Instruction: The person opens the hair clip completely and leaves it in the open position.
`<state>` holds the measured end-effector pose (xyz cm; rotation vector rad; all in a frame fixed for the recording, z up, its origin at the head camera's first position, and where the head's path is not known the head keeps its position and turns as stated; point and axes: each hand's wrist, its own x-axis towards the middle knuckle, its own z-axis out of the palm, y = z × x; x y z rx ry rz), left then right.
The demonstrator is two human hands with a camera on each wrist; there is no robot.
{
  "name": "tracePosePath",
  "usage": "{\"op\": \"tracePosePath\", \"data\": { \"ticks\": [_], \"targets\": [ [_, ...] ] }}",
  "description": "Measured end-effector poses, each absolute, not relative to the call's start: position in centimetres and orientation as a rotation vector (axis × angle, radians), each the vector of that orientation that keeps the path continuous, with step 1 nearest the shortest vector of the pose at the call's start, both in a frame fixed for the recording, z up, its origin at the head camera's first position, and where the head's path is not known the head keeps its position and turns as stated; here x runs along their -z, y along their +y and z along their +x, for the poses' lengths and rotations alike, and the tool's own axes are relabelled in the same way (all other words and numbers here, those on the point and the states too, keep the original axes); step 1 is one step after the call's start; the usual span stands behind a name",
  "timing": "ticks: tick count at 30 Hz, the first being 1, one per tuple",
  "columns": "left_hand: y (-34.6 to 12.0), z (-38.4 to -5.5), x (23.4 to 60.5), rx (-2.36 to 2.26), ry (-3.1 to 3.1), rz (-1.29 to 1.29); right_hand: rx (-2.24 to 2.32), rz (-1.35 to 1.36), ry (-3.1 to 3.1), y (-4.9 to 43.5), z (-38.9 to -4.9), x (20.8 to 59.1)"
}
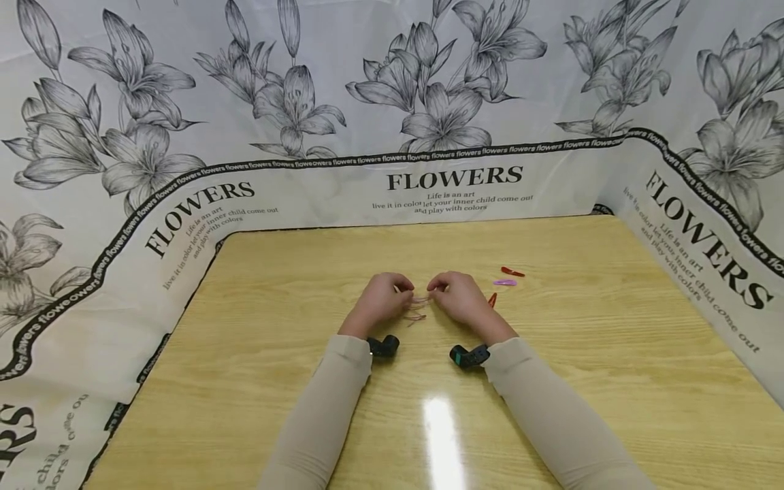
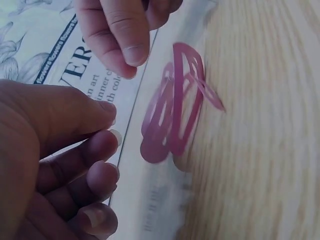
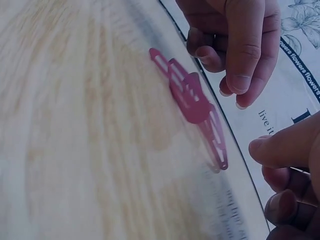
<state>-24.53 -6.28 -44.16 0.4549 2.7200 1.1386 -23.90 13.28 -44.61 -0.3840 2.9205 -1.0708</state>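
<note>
Several pink snap hair clips (image 2: 156,145) lie in a small overlapping pile on the table between the two hands. In the head view part of this pile of clips (image 1: 418,317) shows beside the left fingertips. My left hand (image 1: 382,299) is to the left of the pile, its fingers loosely bent and the thumb near the index fingertip, with nothing seen between them. Opposite it, my right hand (image 1: 459,296) hovers with fingers loosely bent, thumb and index slightly apart. The right wrist view shows the clips (image 3: 192,107) apart from both hands' fingertips.
Beyond the right hand lie a red hair clip (image 1: 512,271) and a lilac one (image 1: 505,282). Another red clip (image 1: 493,300) is partly hidden by the right hand. A flower-printed cloth (image 1: 453,194) stands around the back and sides of the wooden table (image 1: 275,286).
</note>
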Motion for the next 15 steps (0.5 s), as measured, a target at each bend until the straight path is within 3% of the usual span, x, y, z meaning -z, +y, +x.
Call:
{"op": "tracePosePath", "data": {
  "ticks": [15],
  "targets": [
    [-4.7, -23.7, 42.9, -1.112, 2.765, 0.556, 1.041, -0.342, 2.909, 14.6, -23.4, 42.6]
  ]
}}
